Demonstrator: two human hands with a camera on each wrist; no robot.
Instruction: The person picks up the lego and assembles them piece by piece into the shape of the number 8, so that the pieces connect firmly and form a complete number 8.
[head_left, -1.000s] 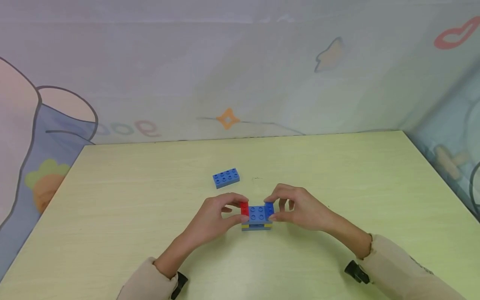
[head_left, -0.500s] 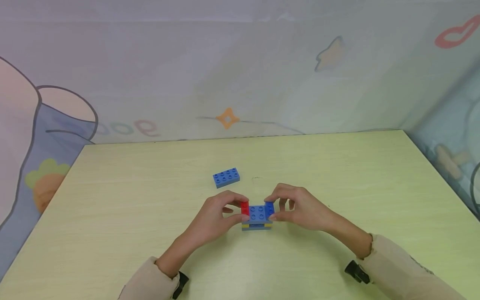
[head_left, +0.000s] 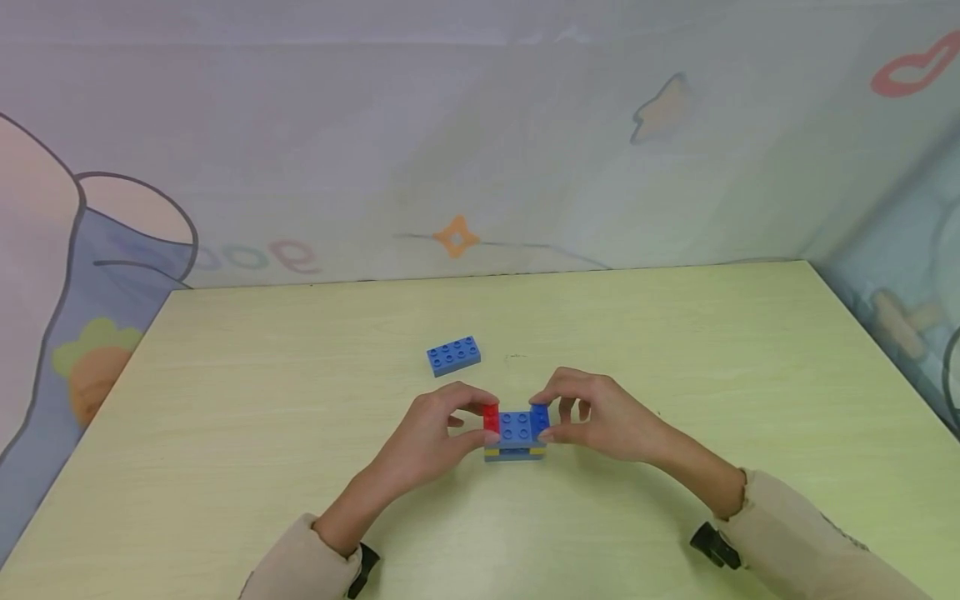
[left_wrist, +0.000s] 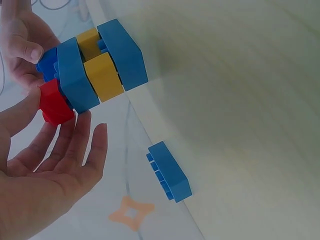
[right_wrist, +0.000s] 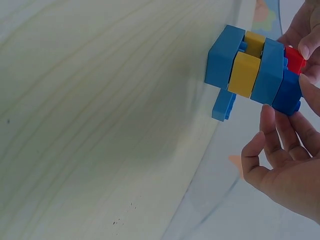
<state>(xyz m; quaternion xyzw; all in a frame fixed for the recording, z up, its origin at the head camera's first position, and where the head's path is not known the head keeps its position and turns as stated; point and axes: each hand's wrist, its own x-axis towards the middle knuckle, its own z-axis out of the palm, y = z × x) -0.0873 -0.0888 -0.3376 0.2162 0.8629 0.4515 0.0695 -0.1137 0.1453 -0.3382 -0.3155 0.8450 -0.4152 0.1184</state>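
Observation:
A small stack of toy building bricks stands on the table between both hands. Its bottom is a blue brick; two yellow bricks sit above it with a gap between them, and a second long blue brick lies across those. At the top left end, my left hand pinches a red brick between thumb and fingers. On the top right end my right hand pinches a darker blue brick. Studs show between the two top bricks.
Behind the stack, slightly left, a loose blue brick lies studs up on the pale wooden table. A printed cloth backdrop hangs along the table's far edge.

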